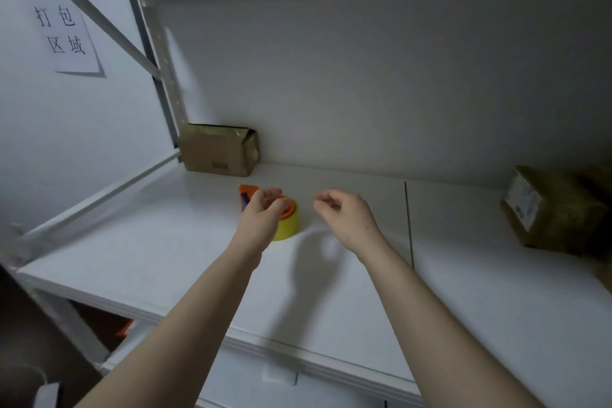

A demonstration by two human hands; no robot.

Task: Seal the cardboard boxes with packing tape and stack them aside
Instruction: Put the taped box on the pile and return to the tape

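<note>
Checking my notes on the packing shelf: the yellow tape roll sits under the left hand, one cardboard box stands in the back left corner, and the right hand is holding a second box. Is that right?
Not quite. In the head view the right hand holds nothing; it hangs loosely curled above the white shelf. The second cardboard box sits apart at the far right. The yellow tape roll under the left hand and the corner box are as stated.

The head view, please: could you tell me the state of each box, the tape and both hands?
Left box: closed, taped, at the shelf's back left corner.
Right box: closed, labelled, at the right edge.
Tape: yellow roll on an orange dispenser, resting on the shelf.
Left hand: fingers curled over the tape; whether it grips is unclear.
Right hand: loosely curled, holding nothing, above the shelf.
</note>
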